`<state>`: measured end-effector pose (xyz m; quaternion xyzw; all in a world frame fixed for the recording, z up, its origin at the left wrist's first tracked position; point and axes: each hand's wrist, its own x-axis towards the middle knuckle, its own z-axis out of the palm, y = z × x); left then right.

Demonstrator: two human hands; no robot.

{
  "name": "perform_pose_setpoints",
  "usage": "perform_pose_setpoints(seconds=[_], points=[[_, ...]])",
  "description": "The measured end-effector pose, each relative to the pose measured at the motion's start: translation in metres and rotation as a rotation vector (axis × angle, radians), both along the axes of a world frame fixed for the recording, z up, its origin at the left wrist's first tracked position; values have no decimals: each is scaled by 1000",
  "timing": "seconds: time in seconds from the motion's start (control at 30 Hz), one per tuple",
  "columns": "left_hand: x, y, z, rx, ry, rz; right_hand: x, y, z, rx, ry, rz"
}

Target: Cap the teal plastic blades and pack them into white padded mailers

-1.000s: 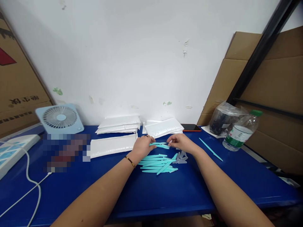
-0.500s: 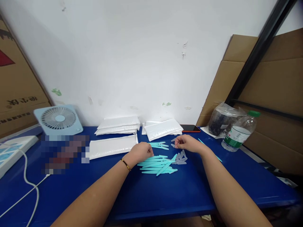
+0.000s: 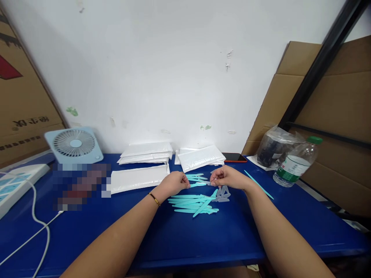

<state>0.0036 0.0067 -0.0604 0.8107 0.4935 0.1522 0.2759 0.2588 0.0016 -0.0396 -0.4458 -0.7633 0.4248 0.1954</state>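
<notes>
Centre: the left hand pinches a slim turquoise plastic stick; the right hand pinches a small translucent plastic sleeve at its tip. Lower centre: blue tabletop separates similar sticks from the front edge.

Left hand and right hand pinch, forearms angled inward.
</notes>
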Motion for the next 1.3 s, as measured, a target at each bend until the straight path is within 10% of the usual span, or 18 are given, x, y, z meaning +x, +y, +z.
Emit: perform_pose_setpoints(seconds=[0.7,0.87,1.3], points=[[13,-7,-5,257,-44,37,3,17,-17,270,-63,-179],[10,-20,5,136,30,-179,26,31,-23,616,-309,-328],[14,-18,-2,-43,-267,-90,5,35,-36,556,-510,-417]])
